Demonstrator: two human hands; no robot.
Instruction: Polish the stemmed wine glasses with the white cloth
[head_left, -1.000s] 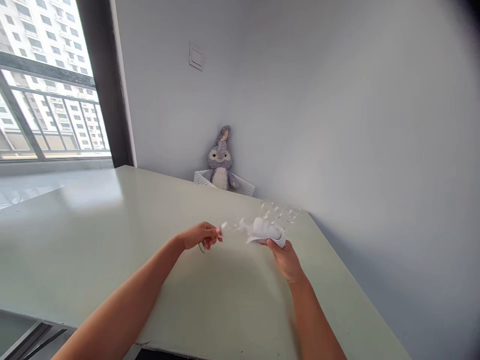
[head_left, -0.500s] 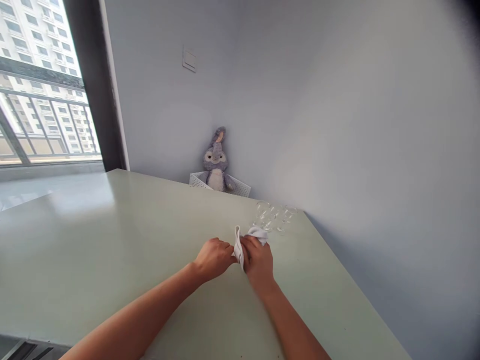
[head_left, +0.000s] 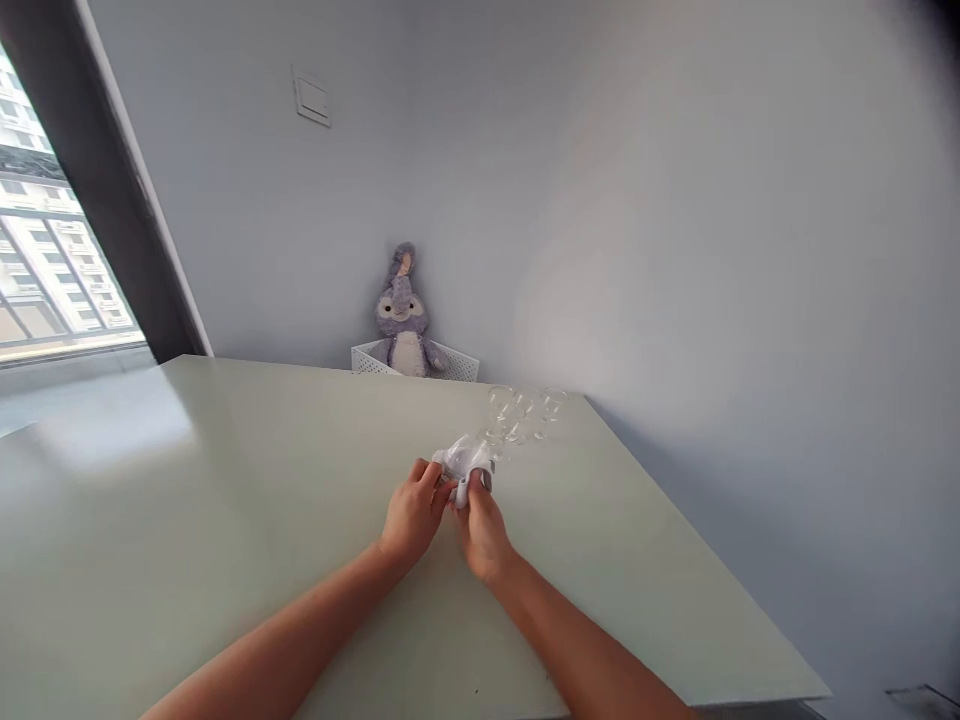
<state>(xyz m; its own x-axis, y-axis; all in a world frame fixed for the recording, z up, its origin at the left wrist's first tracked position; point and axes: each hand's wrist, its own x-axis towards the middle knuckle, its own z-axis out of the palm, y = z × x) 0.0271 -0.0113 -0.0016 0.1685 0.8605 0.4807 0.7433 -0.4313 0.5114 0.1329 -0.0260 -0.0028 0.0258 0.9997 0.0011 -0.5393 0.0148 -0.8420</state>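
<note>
Ahead of me, my left hand (head_left: 412,512) and my right hand (head_left: 484,532) meet just above the table. A white cloth (head_left: 463,488) is bunched between them, and part of a clear drinking glass (head_left: 460,455) shows inside its folds. My right hand is closed on the cloth, thumb on top. The fingers of my left hand are bent round the left side of the same bundle; their exact contact with the glass is partly hidden. Just beyond the hands, several clear stemmed glasses (head_left: 514,405) stand grouped on the table.
The pale green glossy table (head_left: 262,500) spreads widely to the left, and its right edge runs close by the glasses. Behind it, a plush rabbit (head_left: 405,320) sits in a white perforated basket (head_left: 460,365) in the wall corner. A window (head_left: 52,240) is at left.
My right hand has turned from back-up to thumb-up, and the cloth has opened, so the clear glass now shows. My view has swung a little to the right.
</note>
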